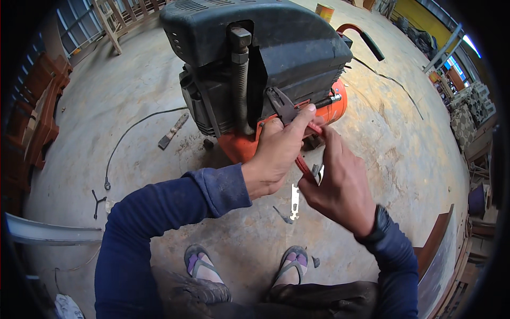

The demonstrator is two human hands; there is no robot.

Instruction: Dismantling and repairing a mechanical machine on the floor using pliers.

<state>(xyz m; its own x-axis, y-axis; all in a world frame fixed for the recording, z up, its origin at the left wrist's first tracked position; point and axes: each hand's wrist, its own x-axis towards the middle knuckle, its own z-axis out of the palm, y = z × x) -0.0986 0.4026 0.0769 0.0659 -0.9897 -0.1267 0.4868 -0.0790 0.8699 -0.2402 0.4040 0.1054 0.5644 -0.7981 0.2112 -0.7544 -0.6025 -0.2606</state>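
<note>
An air compressor (297,58) with a black plastic cover and an orange tank (236,146) stands on the floor before me. In front of its lower side are pliers (284,105) with dark jaws and red handles. My left hand (279,146) is closed around them near the jaws, thumb on top. My right hand (340,183) has its fingers closed on the red handles. Whether the jaws touch the compressor I cannot tell. A ribbed metal pipe (240,90) with a large nut runs down the cover's left side.
A flat silver multi-hole wrench (295,202) lies on the floor between my feet and the compressor. To the left are a scraper-like tool (173,130), a black power cord (119,151) with a plug and a three-armed wrench (96,203). Brown wooden furniture (40,119) stands farther left.
</note>
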